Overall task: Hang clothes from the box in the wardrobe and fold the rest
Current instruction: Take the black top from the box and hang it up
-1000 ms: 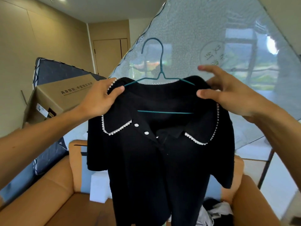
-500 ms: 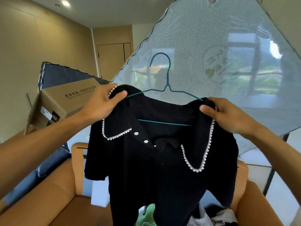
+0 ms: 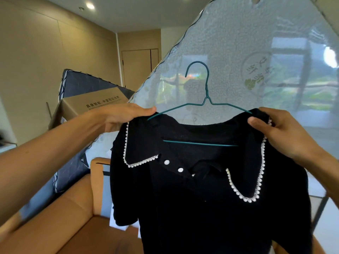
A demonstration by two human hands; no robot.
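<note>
A black short-sleeved shirt point(image 3: 211, 208) hangs in mid-air in front of the person, filling the lower middle of the view, held up at both shoulders on a thin teal wire hanger point(image 3: 200, 143). The fabric is plain, dark and matte. Its wide flat collar point(image 3: 141, 143) is edged all round with a row of small white pearl-like beads, and two round white buttons point(image 3: 166, 162) sit on the placket below the open neck. The hanger's lower bar shows across the neck opening, its sloping arms run into the shoulders, and its hook stands upright above the neckline. The left hand point(image 3: 124, 116) grips the shirt's left shoulder, thumb lying along the top edge by the hanger arm, the fingers tucked behind the cloth. The right hand point(image 3: 280, 132) pinches the other shoulder at the collar's edge, thumb pressed on the front and the fingers curled behind. One short sleeve droops at the left side and the body of the shirt falls straight down out of view. Behind it leans a large translucent textured sheet point(image 3: 238, 43). To the left, a cardboard box point(image 3: 95, 105) rests against a dark blue mattress point(image 3: 80, 83), and a tan sofa point(image 3: 69, 217) lies below.
</note>
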